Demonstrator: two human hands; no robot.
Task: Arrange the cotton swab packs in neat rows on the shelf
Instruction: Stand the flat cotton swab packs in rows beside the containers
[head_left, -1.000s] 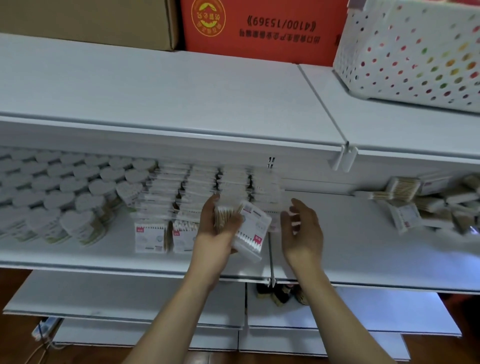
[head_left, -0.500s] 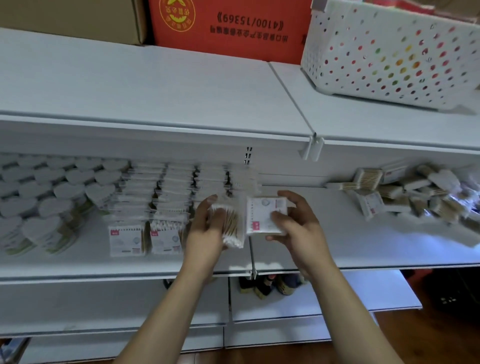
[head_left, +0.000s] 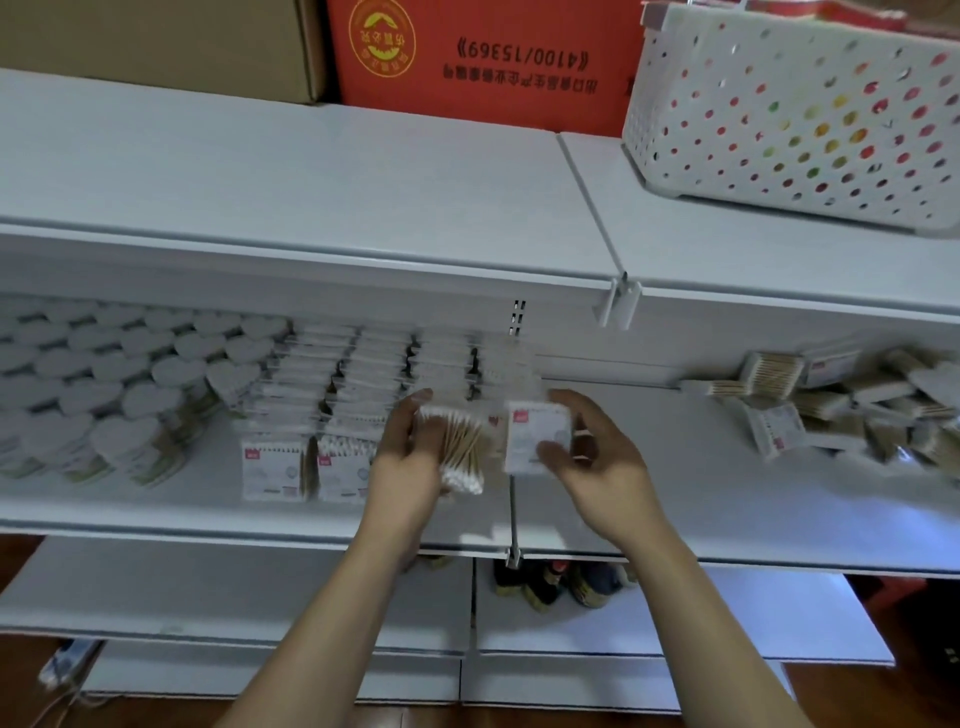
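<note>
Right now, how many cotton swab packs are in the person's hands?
2. The left hand holds one pack, swabs showing; the right hand holds another, label showing. More could hide behind them.

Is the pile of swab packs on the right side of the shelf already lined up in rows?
No, the loose packs lie jumbled at all angles on the shelf.

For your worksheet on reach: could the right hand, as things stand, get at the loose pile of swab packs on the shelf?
Probably not straight away: the right hand already holds a pack. The shelf between it and the pile looks bare.
</note>
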